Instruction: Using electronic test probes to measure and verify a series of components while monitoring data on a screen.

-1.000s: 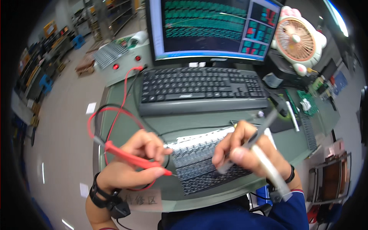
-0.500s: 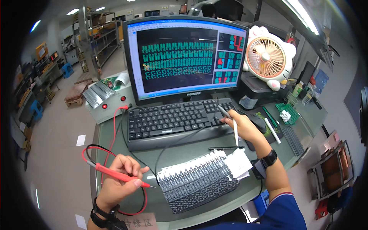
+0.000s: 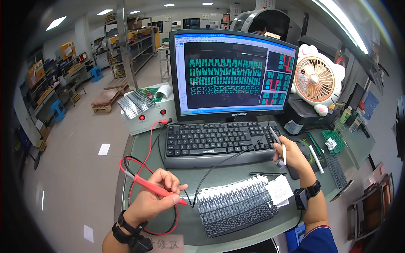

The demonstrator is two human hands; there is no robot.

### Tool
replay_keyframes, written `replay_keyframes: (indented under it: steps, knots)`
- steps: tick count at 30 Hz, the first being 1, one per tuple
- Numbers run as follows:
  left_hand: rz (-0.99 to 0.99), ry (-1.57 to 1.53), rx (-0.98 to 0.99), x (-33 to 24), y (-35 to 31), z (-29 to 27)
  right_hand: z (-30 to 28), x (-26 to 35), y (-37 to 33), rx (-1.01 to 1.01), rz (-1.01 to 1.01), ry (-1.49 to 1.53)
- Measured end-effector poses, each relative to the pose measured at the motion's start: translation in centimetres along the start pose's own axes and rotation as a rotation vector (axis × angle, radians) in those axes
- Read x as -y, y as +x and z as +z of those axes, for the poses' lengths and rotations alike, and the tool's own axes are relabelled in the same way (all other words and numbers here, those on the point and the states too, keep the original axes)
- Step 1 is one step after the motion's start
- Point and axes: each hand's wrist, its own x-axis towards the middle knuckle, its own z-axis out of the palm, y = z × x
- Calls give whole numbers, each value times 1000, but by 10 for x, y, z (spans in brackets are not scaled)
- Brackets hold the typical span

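My left hand (image 3: pixel 154 194) pinches a red test probe (image 3: pixel 152 185), its tip pointing right, near the left edge of a grey-black circuit board panel (image 3: pixel 236 204) with rows of small repeated shapes. White paper slips (image 3: pixel 279 189) lie at the panel's right end. Over the keyboard's right end, my right hand (image 3: pixel 295 154) is closed on a slim pen-like tool (image 3: pixel 275 135), grey above; a white length shows below the fingers. Its exact kind is unclear. Behind the black keyboard (image 3: pixel 211 141), a monitor (image 3: pixel 230 114) displays green rows and red shapes on black.
Red and black leads loop around my left hand. A grey box (image 3: pixel 149 122) with red buttons stands left of the monitor, a cat-shaped fan (image 3: pixel 314 80) to its right. A black pen (image 3: pixel 268 173), a white pen (image 3: pixel 316 159) and a green basket (image 3: pixel 335 143) lie on the table.
The whole view has shifted, so everything sits further right and slightly lower. Both hands keep their grips. On the monitor, the small side pictures and crossing lines have changed.
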Motion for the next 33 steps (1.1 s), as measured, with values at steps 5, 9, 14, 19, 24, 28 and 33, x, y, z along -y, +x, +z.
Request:
replay_keyframes:
  steps: [5,9,14,19,24,28,33]
  knots:
    - [0,10,-6,3,-2,-2,4,2,-4,24,-18,-14]
    - [1,-21,53,2,-3,-8,1,2,-5,-10,-20,28]
    - [-22,-154,20,-11,4,-5,-15,47,-16,-83,-179,66]
    - [-143,10,97,-44,22,46,1,125,-32,445,-146,559]
    - [-315,6,260,-40,30,85,26,161,-46,481,-415,404]
    - [-178,-135,59,-33,16,71,6,137,-51,530,-523,25]
    - [53,-401,-71,-32,35,51,6,79,-82,487,-844,-579]
